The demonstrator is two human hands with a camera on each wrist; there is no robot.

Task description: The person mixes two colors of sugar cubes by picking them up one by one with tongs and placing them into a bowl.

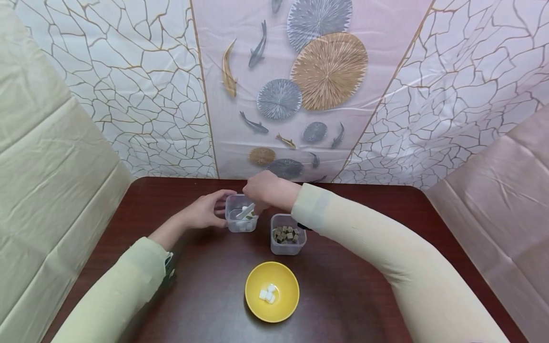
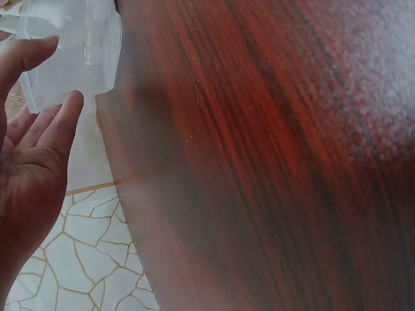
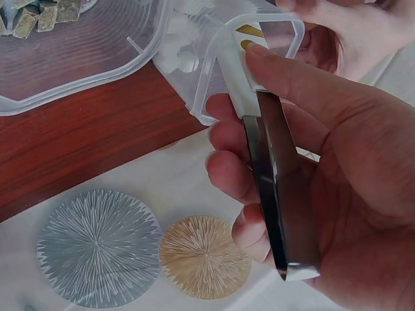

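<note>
1. Left hand (image 1: 204, 211): thumb and fingers grip the clear container (image 1: 231, 205) of white cubes (image 1: 243, 226), near the tabletop's (image 1: 343, 286) far edge.
2. Right hand (image 1: 268, 188): pinches tongs (image 3: 280, 181), white tips inside that container.
3. Brown cubes (image 1: 284, 234) fill part of a second container (image 1: 288, 250), just right.
4. Yellow bowl (image 1: 283, 274), farthest from that edge, holds white pieces (image 1: 269, 295).

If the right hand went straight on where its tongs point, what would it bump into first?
Probably the inside of the clear box: the tongs in the right hand point into it. Depth is unclear, so a white cube there might come first.
</note>
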